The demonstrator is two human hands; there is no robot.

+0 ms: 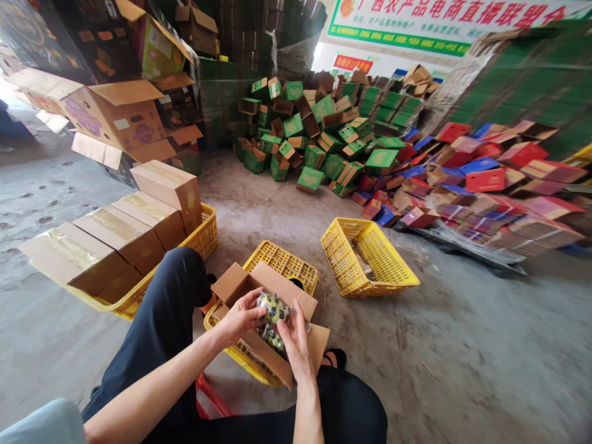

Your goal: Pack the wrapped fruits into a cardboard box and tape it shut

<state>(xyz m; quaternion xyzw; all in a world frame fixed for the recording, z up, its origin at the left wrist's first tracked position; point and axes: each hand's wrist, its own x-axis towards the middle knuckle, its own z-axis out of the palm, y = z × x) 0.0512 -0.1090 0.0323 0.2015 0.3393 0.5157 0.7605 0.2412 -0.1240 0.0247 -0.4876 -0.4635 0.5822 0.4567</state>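
Note:
Between my two hands is a rounded green item [274, 308] in clear wrapping with dark spots; its exact kind I cannot make out. My left hand [241, 316] grips it from the left, thumb and fingers at its end. On the opposite side, my right hand [295, 346] holds it with the thumb in front and the fingers behind. Directly below is an open cardboard box [266, 356] with its flaps spread. Another similar green wrapped item [272, 338] shows inside, partly covered by my right hand. The box rests on a yellow plastic crate [245, 364].
Beyond the box stands another yellow crate [287, 264], bottom up. An open yellow crate [370, 259] tilts to the right. Taped cartons [118, 231] fill a long yellow crate [209, 231] at my left. Farther off lie heaps of green boxes [309, 179] and red-blue boxes [485, 179].

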